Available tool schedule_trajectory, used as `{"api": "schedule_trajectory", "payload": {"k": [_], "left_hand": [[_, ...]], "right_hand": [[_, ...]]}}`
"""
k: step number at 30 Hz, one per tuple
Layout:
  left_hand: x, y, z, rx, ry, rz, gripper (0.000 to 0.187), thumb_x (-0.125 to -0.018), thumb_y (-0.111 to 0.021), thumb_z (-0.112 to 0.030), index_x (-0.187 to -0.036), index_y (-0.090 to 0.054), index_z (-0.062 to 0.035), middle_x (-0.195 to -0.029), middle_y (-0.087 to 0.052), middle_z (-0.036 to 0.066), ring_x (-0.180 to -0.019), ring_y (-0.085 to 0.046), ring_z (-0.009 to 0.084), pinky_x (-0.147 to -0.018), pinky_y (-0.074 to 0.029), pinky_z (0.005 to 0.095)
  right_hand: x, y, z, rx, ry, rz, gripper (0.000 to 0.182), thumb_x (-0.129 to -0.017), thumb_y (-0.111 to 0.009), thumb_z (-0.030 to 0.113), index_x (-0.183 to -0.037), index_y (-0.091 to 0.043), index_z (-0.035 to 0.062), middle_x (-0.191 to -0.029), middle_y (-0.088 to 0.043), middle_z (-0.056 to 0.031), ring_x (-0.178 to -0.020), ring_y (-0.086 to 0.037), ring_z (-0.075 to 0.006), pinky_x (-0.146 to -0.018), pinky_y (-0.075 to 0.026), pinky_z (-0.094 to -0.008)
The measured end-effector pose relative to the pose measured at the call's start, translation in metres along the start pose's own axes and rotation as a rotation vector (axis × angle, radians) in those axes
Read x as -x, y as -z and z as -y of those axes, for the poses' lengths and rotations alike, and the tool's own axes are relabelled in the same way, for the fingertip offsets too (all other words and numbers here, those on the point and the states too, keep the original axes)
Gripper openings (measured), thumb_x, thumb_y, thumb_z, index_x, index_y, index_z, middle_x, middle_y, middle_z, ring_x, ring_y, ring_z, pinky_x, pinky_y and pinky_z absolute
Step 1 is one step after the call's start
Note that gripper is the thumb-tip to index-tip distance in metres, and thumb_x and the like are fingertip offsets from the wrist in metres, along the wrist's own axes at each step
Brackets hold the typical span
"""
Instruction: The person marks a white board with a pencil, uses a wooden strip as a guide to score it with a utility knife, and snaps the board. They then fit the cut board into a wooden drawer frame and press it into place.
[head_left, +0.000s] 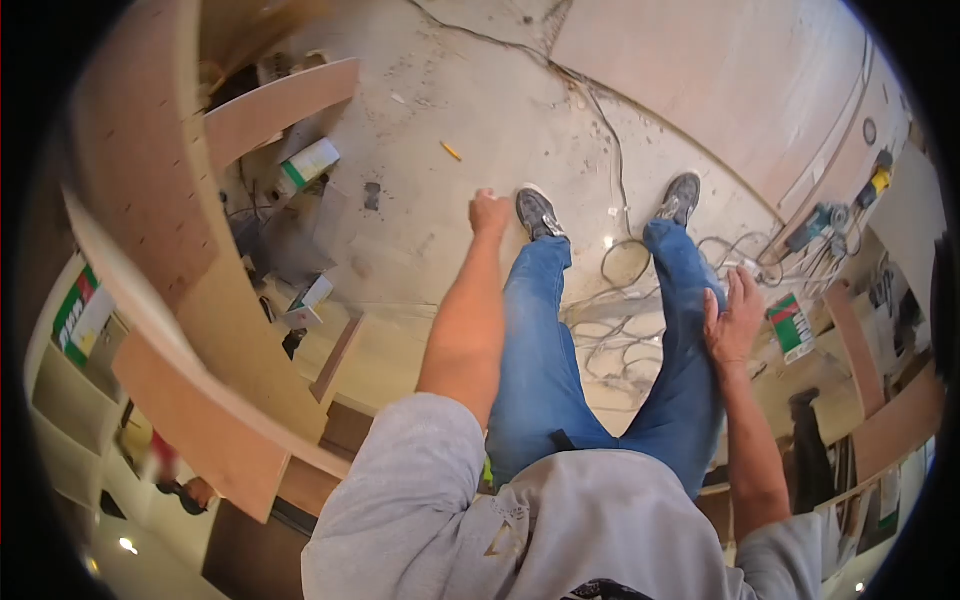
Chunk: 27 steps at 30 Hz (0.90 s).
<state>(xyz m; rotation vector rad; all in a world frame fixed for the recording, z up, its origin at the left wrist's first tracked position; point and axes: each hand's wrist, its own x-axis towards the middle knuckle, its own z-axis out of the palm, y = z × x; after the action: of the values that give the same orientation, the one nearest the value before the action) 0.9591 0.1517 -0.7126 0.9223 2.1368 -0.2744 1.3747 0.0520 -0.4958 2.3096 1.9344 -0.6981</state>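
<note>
My left hand [489, 213] is held out over the floor beside my left shoe [538, 211], its fingers curled in. What it holds, if anything, is hidden inside the fingers. A short yellow stick [451, 151], like a pencil or marker, lies on the dusty floor beyond it. My right hand [735, 318] rests by my right knee against the blue jeans [679, 345], fingers spread and nothing in them. To its right sits a green and white box [792, 328].
Curved wooden panels [285, 105] stand on the left. A large board [720, 85] lies at the upper right, a power tool [822, 228] beside it. Cables [625, 265] coil around my right foot. Another person [195, 494] shows at the lower left.
</note>
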Motion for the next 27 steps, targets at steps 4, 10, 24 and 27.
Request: {"api": "schedule_trajectory", "payload": {"k": [4, 10, 24, 27], "left_hand": [[-0.066, -0.021, 0.042, -0.128, -0.003, 0.02, 0.056, -0.076, -0.065, -0.024, -0.127, -0.061, 0.0004, -0.125, -0.062, 0.026, -0.118, -0.059, 0.0407, -0.102, -0.048, 0.0433], [-0.151, -0.038, 0.077, -0.184, 0.001, -0.011, 0.057, -0.079, -0.061, -0.024, -0.129, -0.058, 0.0025, -0.126, -0.062, 0.026, -0.121, -0.058, 0.0393, -0.104, -0.046, 0.0441], [-0.3, -0.081, 0.111, -0.128, 0.268, -0.107, 0.033, -0.082, -0.063, -0.022, -0.099, -0.072, 0.0052, -0.104, -0.072, 0.023, -0.097, -0.072, 0.0327, -0.084, -0.057, 0.0378], [-0.306, -0.126, 0.125, -0.49, -0.021, 0.082, 0.029, -0.082, -0.059, -0.02, -0.092, -0.072, 0.0036, -0.101, -0.073, 0.021, -0.093, -0.073, 0.0291, -0.082, -0.058, 0.0388]], "right_hand": [[-0.001, 0.007, -0.007, -0.038, -0.083, 0.051, 0.049, -0.091, -0.066, 0.024, -0.131, -0.054, -0.0002, -0.138, -0.053, -0.0205, -0.128, -0.047, -0.0405, -0.108, -0.035, -0.0479], [-0.007, 0.015, -0.015, -0.038, -0.056, 0.085, 0.056, -0.099, -0.055, 0.038, -0.137, -0.051, -0.003, -0.143, -0.048, -0.0233, -0.132, -0.046, -0.0386, -0.111, -0.034, -0.0461], [-0.013, 0.016, -0.031, 0.182, -0.037, 0.118, 0.063, -0.104, -0.041, 0.05, -0.14, -0.05, -0.0014, -0.144, -0.049, -0.0223, -0.134, -0.046, -0.0373, -0.113, -0.034, -0.0458], [-0.009, 0.015, -0.023, 0.145, -0.022, 0.112, 0.062, -0.102, -0.046, 0.048, -0.14, -0.049, -0.0016, -0.144, -0.049, -0.0223, -0.134, -0.046, -0.0369, -0.113, -0.034, -0.0455]]}}
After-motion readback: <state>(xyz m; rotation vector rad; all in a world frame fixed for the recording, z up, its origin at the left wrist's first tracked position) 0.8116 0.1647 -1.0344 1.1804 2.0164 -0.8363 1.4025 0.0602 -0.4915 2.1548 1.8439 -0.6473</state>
